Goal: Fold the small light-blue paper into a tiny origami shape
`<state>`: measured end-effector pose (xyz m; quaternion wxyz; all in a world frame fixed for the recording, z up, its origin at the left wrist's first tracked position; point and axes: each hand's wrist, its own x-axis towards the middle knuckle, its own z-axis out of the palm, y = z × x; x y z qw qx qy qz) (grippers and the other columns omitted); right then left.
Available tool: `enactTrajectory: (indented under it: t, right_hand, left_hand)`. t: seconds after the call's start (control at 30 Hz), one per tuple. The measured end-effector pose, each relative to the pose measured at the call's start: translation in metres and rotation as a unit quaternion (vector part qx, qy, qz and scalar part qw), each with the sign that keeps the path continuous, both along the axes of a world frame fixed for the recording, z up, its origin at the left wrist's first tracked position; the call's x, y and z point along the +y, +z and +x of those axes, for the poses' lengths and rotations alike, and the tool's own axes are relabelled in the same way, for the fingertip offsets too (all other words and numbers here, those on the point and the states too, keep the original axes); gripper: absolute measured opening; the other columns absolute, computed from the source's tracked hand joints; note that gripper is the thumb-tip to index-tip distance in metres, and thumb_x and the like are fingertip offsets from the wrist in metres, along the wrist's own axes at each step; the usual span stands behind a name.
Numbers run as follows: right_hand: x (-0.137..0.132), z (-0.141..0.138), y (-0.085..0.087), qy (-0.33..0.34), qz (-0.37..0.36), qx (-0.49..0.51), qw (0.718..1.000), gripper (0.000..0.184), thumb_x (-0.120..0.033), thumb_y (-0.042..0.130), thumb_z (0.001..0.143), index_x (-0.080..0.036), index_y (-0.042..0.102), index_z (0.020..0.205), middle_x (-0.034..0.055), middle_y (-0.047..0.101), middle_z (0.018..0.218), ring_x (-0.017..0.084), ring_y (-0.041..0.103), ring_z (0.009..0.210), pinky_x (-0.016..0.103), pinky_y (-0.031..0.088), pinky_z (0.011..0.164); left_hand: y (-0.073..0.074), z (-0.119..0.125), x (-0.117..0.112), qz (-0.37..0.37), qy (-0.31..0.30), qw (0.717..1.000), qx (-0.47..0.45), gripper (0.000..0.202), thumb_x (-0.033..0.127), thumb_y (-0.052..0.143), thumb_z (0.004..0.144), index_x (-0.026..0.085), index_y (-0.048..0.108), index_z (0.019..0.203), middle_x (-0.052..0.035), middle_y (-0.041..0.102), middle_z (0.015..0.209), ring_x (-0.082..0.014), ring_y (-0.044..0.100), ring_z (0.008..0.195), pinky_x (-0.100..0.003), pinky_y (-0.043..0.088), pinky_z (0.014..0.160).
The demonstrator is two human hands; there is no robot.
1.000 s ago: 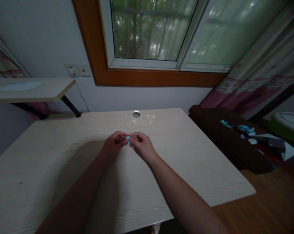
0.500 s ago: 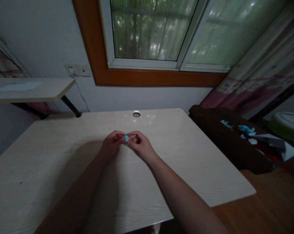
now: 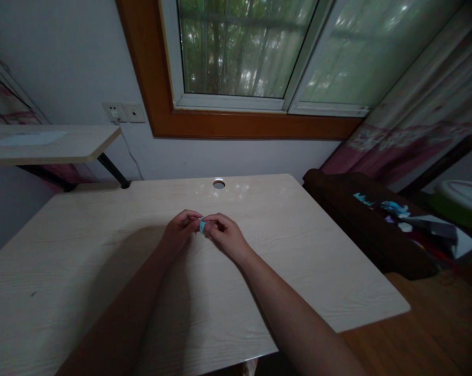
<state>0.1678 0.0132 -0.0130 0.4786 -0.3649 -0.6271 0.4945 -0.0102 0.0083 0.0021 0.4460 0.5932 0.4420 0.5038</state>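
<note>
My left hand (image 3: 180, 231) and my right hand (image 3: 225, 234) meet over the middle of a pale wooden desk (image 3: 103, 271). Both hands pinch a small turquoise piece (image 3: 201, 225) between their fingertips; it looks like folded paper, though it is too small to be sure. Most of the piece is hidden by my fingers. Both hands rest on or just above the desk top, fingers curled in.
A round cable hole (image 3: 219, 184) sits at the desk's far edge. A second table (image 3: 51, 143) stands at the back left below wall sockets (image 3: 124, 112). A dark wooden piece of furniture (image 3: 369, 219) with coloured scraps lies to the right. A window (image 3: 259, 52) is ahead.
The hands stay together in the same spot. The fingers have shifted slightly around the turquoise piece, which now shows a little lower and to the left.
</note>
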Motion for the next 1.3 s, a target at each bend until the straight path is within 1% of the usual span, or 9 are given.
enactTrajectory:
  t: [0.23,0.4,0.53,0.63,0.73,0.83,0.93,1.03,1.3]
  right_hand:
    - [0.001,0.000,-0.003,-0.004,-0.017,0.031,0.999,0.020,-0.036,0.067,0.084,-0.021,0.070,0.097,0.0023,0.065,0.082,0.013,0.058,0.067,0.027,0.045,0.064]
    - [0.002,-0.001,-0.001,-0.007,-0.036,0.040,0.999,0.022,-0.041,0.069,0.083,-0.020,0.068,0.091,0.0013,0.065,0.074,0.014,0.058,0.064,0.027,0.045,0.064]
    - [0.004,-0.002,-0.002,-0.013,-0.059,0.060,0.996,0.023,-0.041,0.069,0.082,-0.020,0.063,0.091,-0.0012,0.062,0.065,0.014,0.056,0.060,0.027,0.043,0.061]
    - [0.005,-0.002,-0.004,-0.014,-0.071,0.079,0.994,0.025,-0.042,0.070,0.081,-0.021,0.061,0.090,-0.0019,0.061,0.065,0.013,0.055,0.060,0.026,0.042,0.061]
    - [0.006,-0.002,-0.005,-0.014,-0.084,0.098,0.992,0.026,-0.044,0.070,0.080,-0.021,0.060,0.088,-0.0020,0.061,0.068,0.012,0.054,0.060,0.026,0.041,0.060]
    - [0.006,-0.003,-0.004,-0.015,-0.088,0.109,0.990,0.027,-0.044,0.070,0.079,-0.021,0.058,0.087,-0.0025,0.060,0.068,0.012,0.053,0.059,0.025,0.041,0.059]
    - [0.006,-0.003,-0.003,-0.014,-0.087,0.104,0.991,0.026,-0.044,0.069,0.081,-0.021,0.058,0.087,-0.0026,0.060,0.067,0.012,0.052,0.059,0.025,0.041,0.060]
    - [0.005,-0.003,-0.004,-0.015,-0.082,0.093,0.992,0.026,-0.044,0.067,0.082,-0.021,0.057,0.088,-0.0025,0.061,0.068,0.012,0.053,0.059,0.025,0.041,0.059]
    - [0.005,-0.004,-0.004,-0.009,-0.082,0.092,0.992,0.027,-0.044,0.069,0.081,-0.021,0.057,0.089,-0.0017,0.064,0.068,0.012,0.055,0.058,0.025,0.043,0.059]
  left_hand:
    - [0.002,0.000,-0.004,0.001,-0.042,0.999,0.004,0.024,0.036,0.066,0.085,0.017,0.068,0.099,-0.0026,0.068,0.081,-0.0156,0.062,0.075,-0.027,0.048,0.071]
    - [-0.002,-0.002,-0.002,0.012,-0.056,0.998,0.030,0.028,0.036,0.070,0.082,0.017,0.067,0.102,-0.0034,0.067,0.084,-0.0152,0.060,0.073,-0.026,0.047,0.069]
    - [-0.007,-0.001,-0.001,0.018,-0.074,0.997,-0.002,0.030,0.033,0.069,0.083,0.018,0.062,0.108,-0.0032,0.066,0.087,-0.0158,0.062,0.078,-0.028,0.048,0.072]
    - [-0.009,0.003,-0.001,0.028,-0.057,0.998,-0.030,0.035,0.028,0.072,0.080,0.019,0.055,0.110,-0.0025,0.065,0.089,-0.0146,0.063,0.078,-0.028,0.049,0.074]
    - [-0.009,0.005,-0.002,0.037,-0.026,0.999,-0.023,0.035,0.026,0.074,0.078,0.021,0.052,0.105,-0.0033,0.064,0.096,-0.0136,0.063,0.077,-0.027,0.051,0.071]
    - [-0.008,0.004,-0.001,0.094,-0.012,0.995,0.038,0.024,0.027,0.072,0.079,0.020,0.059,0.097,-0.0048,0.058,0.103,-0.0135,0.062,0.079,-0.026,0.053,0.068]
    - [-0.007,0.001,0.001,0.140,-0.029,0.985,0.100,0.012,0.027,0.068,0.083,0.021,0.067,0.093,-0.0061,0.055,0.105,-0.0153,0.060,0.087,-0.028,0.055,0.072]
    - [-0.008,0.000,0.001,0.142,-0.035,0.982,0.121,0.012,0.028,0.065,0.086,0.021,0.069,0.095,-0.0067,0.055,0.104,-0.0164,0.060,0.089,-0.029,0.056,0.073]
    - [-0.008,0.000,0.002,0.142,0.001,0.980,0.140,0.009,0.026,0.065,0.086,0.022,0.070,0.092,-0.0058,0.059,0.100,-0.0164,0.061,0.087,-0.028,0.055,0.073]
